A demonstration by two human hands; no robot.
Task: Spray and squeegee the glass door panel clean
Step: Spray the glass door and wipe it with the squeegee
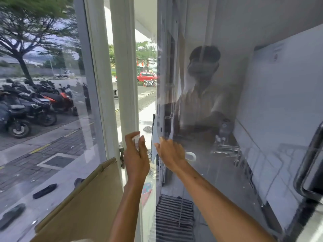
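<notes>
The glass door panel [227, 119] fills the right half of the view, standing ajar with its free edge near the middle. It shows faint streaks and a reflection of a person. My right hand [170, 152] lies with straight fingers against the glass near that edge. A white looped piece [191, 156] shows just beyond its knuckles; I cannot tell what it is. My left hand [136, 154] is raised in the gap beside the door edge, its fingers curled round the top of a clear bottle [147, 189] with a coloured label. No squeegee is plainly visible.
A white door frame post [124, 75] and a fixed window [52, 102] stand to the left. A cardboard sheet [83, 206] leans at the lower left. A black door handle [311, 163] is at the right edge. A ribbed floor mat [174, 217] lies below. Parked motorbikes stand outside.
</notes>
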